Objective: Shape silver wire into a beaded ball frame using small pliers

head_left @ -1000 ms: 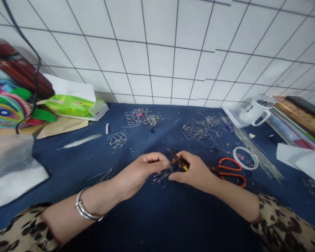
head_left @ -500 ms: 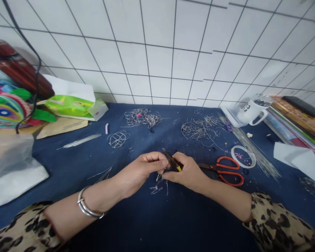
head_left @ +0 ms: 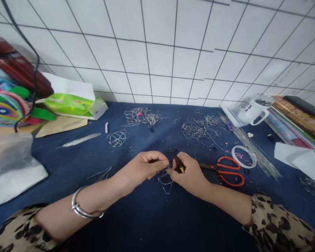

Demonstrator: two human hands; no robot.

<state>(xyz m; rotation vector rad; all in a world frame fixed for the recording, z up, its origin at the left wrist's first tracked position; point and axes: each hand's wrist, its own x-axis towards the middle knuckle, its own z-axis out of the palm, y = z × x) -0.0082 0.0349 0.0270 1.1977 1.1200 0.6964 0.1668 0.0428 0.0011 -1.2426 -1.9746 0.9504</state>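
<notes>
Over the middle of the dark blue cloth, my left hand (head_left: 149, 168) pinches a thin silver wire between thumb and fingers. From it hangs a bent wire piece (head_left: 165, 182) with small pink beads, just below the fingertips. My right hand (head_left: 187, 171) is closed around dark pliers (head_left: 176, 159) with a yellow patch on the handle; their tip points up and left. The right thumb and fingertip also touch the wire piece. Red-handled scissors (head_left: 229, 171) lie right of my right hand, blades partly hidden behind it.
Tangled wire heaps (head_left: 199, 127) and a wire ball (head_left: 118, 138) lie farther back. Straight wires (head_left: 257, 154) and a round dish (head_left: 244, 156) with pink beads are on the right, near a white mug (head_left: 254, 110). A green packet (head_left: 70, 105) stands at the back left.
The pliers' tip has drawn back from the left fingertips and shifted slightly right. The beaded wire piece has turned and hangs differently below my hands.
</notes>
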